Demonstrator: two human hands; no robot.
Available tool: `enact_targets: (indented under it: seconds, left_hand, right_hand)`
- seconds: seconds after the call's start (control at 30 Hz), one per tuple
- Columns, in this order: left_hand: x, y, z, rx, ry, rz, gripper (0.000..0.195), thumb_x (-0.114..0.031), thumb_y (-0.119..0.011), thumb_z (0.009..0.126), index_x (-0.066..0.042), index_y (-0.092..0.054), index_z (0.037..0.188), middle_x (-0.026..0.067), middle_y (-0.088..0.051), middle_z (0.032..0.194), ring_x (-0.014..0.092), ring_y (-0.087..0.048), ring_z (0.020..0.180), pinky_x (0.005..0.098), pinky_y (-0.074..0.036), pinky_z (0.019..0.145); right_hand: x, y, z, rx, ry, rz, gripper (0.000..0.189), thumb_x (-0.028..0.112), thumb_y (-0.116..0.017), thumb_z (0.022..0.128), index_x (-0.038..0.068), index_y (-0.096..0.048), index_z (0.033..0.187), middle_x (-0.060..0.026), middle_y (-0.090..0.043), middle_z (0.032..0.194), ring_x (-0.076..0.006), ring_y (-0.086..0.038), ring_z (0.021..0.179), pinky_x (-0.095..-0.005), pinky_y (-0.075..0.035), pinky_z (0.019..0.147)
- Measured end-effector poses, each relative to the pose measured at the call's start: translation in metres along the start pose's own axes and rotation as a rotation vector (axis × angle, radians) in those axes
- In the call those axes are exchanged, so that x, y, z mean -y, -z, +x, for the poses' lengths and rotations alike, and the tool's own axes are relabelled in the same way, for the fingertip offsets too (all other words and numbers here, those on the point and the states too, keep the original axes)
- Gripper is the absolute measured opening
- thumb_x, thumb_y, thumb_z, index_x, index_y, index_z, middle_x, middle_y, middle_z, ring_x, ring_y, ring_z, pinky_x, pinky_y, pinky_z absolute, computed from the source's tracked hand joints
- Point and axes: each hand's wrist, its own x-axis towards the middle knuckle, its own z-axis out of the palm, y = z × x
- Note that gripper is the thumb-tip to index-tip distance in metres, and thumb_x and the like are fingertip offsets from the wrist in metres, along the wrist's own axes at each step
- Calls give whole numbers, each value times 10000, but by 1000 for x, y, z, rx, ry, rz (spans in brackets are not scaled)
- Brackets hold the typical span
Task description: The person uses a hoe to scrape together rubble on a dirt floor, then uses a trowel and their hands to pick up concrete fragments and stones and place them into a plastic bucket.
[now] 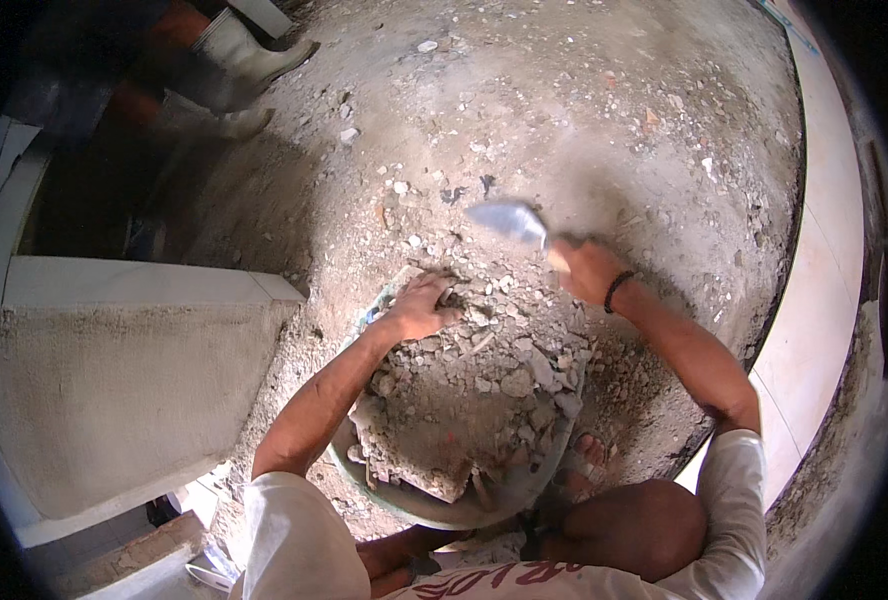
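My right hand [590, 271] grips the wooden handle of a pointed masonry trowel [510, 220]. The steel blade, blurred, points left over the rubble-strewn ground. My left hand [420, 304] rests with spread fingers at the far left rim of a round tub [421, 517], among the debris; its fingertips are partly lost against the rubble. Broken mortar, stones and dirt [444, 420] fill the tub, with a large flat chunk [414, 472] near its close side. Loose rubble at the far rim merges with the ground pile, so that edge is mostly hidden.
A person in rubber boots [252, 56] stands at the upper left. To the left is a low plastered wall [121, 397] with a tiled top [128, 281]. Pale floor tiles [826, 247] border the dirt ground [564, 90] on the right. My bent knee [639, 525] is close to the tub.
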Motion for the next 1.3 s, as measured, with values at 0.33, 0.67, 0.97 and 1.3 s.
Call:
enact_targets:
  seconds: [0.33, 0.67, 0.97, 1.3]
  left_hand:
    - [-38, 10, -61, 108, -123, 111, 658, -440, -576, 863, -138, -366, 1408, 162, -256, 1488, 342, -157, 1402, 510, -92, 1154]
    - [-35, 52, -173, 365, -129, -88, 630, -489, -531, 876, -109, -411, 1364, 193, -337, 1437, 359, -316, 1333, 567, -267, 1093]
    - [20, 78, -214, 154, 292, -172, 555, -427, -517, 923, -67, -431, 1337, 163, -521, 1289, 305, -506, 1197, 414, -408, 1030]
    - [73, 42, -131, -1, 438, -211, 714, -565, -458, 906, -42, -367, 1383, 204, -376, 1417, 335, -362, 1316, 421, -330, 1067]
  right_hand:
    - [42, -36, -80, -4, 220, 31, 484, 180, -593, 798, 73, -427, 1239, -223, -614, 717, -420, -613, 679, -512, -495, 631]
    - [104, -23, -154, 64, 328, -131, 592, 132, -578, 790, 69, -397, 1350, -207, -597, 839, -352, -632, 644, -422, -517, 555]
    - [77, -13, -168, -39, 359, -12, 420, 145, -530, 864, 51, -483, 1271, -193, -619, 940, -313, -649, 747, -423, -538, 610]
    - [-99, -61, -186, -440, -359, 10, 465, 241, -623, 832, 19, -508, 1224, -246, -641, 935, -413, -629, 815, -434, -507, 723]
